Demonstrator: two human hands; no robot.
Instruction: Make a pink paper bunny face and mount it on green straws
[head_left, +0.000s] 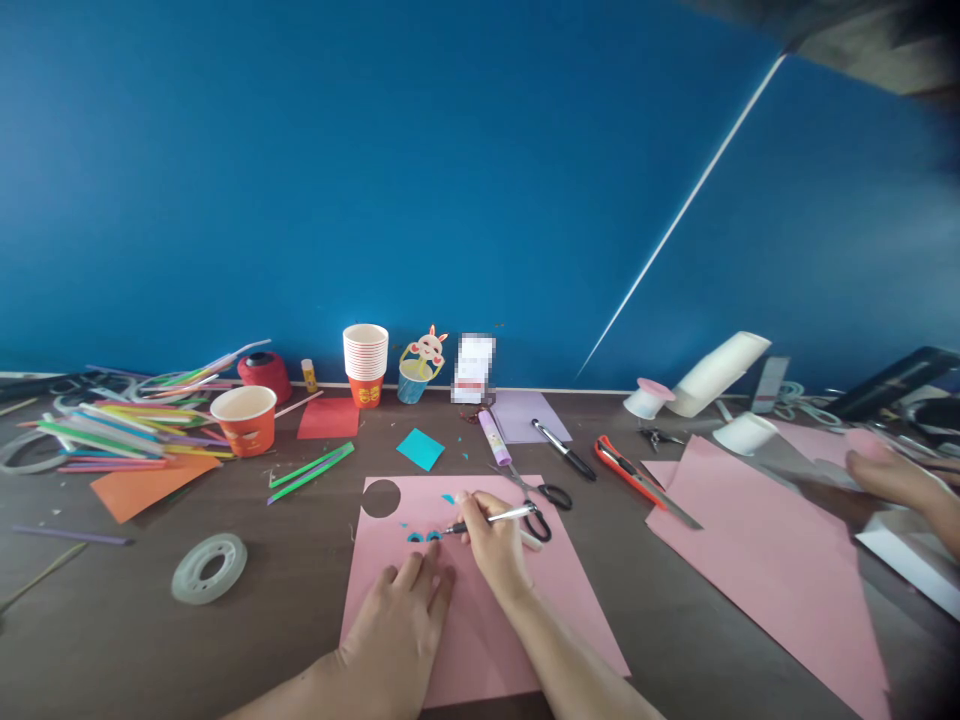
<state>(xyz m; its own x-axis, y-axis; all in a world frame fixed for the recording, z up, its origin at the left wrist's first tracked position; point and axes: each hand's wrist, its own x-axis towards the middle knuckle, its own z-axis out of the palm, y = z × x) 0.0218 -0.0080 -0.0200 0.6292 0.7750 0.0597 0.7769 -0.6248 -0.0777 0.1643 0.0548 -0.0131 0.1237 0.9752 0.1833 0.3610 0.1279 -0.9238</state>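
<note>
Blue discs (415, 538), dark-centred, lie paired on pink sheet (480, 650). Right hand (491, 550) pinches pen (510, 514), tip at right-hand disc. Left hand (401, 615) lies flat on sheet, fingers slightly spread, just beside discs.

Blue painted wall (480, 180) behind dark brown tabletop (277, 640). Far L: loose heap of multicoloured plastic straws (135, 435), w/ a flat orange paper sheet (146, 490) at its near edge & an upright orange paper cup w/ white inside (251, 432) just R of it. Back row, L to R: red spool w/ black top (266, 380), small yellow glue stick w/ white cap (309, 377), nested stack of white-rimmed paper cups (366, 360), blue cup w/ rabbit figure (413, 385) (ears up, cheeks red). Nearer: translucent ring-shaped tape roll (187, 575), lying flat. R side: orange-handled box cutter (628, 470), blade out.
</note>
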